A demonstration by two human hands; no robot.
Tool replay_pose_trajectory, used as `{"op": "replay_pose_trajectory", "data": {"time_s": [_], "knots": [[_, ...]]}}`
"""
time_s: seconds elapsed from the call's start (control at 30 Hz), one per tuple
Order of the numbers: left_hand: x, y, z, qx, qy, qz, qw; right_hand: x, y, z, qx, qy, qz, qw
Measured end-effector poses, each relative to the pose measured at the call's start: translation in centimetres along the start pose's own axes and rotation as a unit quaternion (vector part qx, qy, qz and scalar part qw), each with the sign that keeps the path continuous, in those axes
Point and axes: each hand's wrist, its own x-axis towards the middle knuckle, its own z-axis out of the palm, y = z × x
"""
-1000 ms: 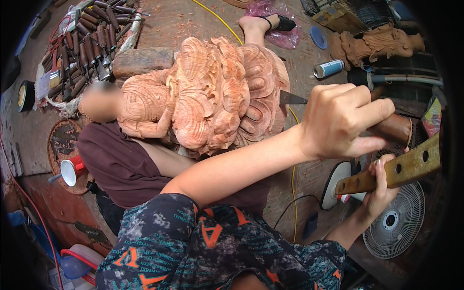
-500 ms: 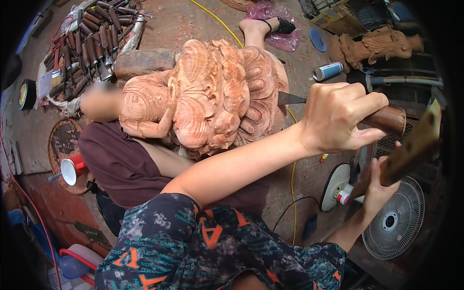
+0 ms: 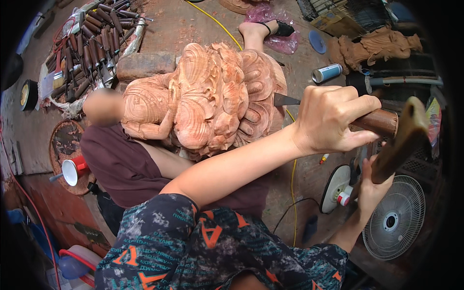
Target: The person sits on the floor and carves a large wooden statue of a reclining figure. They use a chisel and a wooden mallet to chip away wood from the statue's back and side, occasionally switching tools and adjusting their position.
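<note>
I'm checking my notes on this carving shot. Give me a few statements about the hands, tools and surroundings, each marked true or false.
1. The left hand grips a chisel by its wooden handle. True.
2. The chisel's blade points away from the wooden carving. False: its tip meets the carving's right side.
3. The right hand holds a wooden mallet. True.
4. The mallet lies on the floor. False: it is raised beside the chisel's handle end.
5. A white fan lies at lower right. True.

Dark navy short-sleeved shirt [image 3: 212, 246], teal printed lettering, orange letter shapes throughout. Both forearms bare; no gloves, no jewellery visible.
</note>
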Motion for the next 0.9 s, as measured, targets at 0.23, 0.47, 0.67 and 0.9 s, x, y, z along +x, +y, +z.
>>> {"op": "replay_pose_trajectory", "data": {"time_s": [0.23,0.47,0.67,0.9], "knots": [[-0.1,0.0,0.0,0.001,0.02,0.026,0.999,-0.1,0.3,0.1,-0.031,0.021,0.01,0.999],[0.7,0.1,0.2,0.006,-0.021,0.046,0.999,1.3,0.2,-0.2,0.115,0.011,0.065,0.991],[1.5,-0.2,-0.3,-0.028,0.009,-0.019,0.999,2.4,-1.3,0.1,0.097,0.027,0.014,0.995],[1.6,-0.7,-0.4,-0.03,0.013,-0.034,0.999,1.7,-0.4,-0.3,-0.007,0.017,0.043,0.999]]}}
